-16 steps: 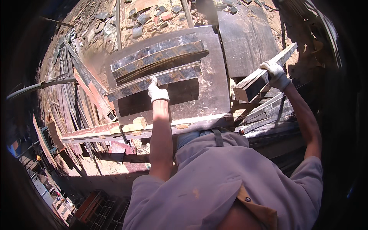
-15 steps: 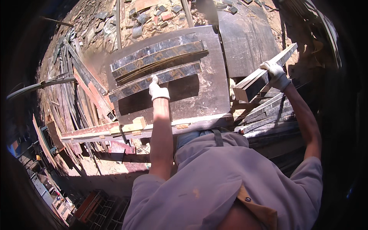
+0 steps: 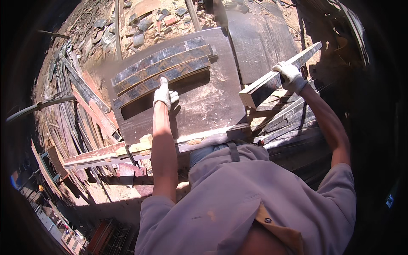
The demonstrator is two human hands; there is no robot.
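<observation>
My left hand [image 3: 165, 94], in a white glove, is at the near edge of the closest plywood strip [image 3: 163, 81]. One finger points forward against the strip and the others are apart. That strip lies beside further dark-faced plywood strips [image 3: 161, 53] in a row across the dark tabletop [image 3: 208, 97]. Off the table's right edge, my gloved right hand [image 3: 291, 76] is wrapped over a stack of plywood strips [image 3: 262, 90]. The stack slants, its near end by the table edge and its far end up to the right.
More stacked boards [image 3: 289, 119] lie below my right arm. A second dark panel [image 3: 261, 42] adjoins the table at far right. Wood offcuts [image 3: 146, 25] litter the ground beyond, and long scrap strips [image 3: 76, 106] pile up at left. A wooden rail [image 3: 97, 155] extends left from the table's front.
The nearest strip has slid away from me, closing the gap to the others. My left hand's fingers have spread. The stack in my right hand has shifted towards the table.
</observation>
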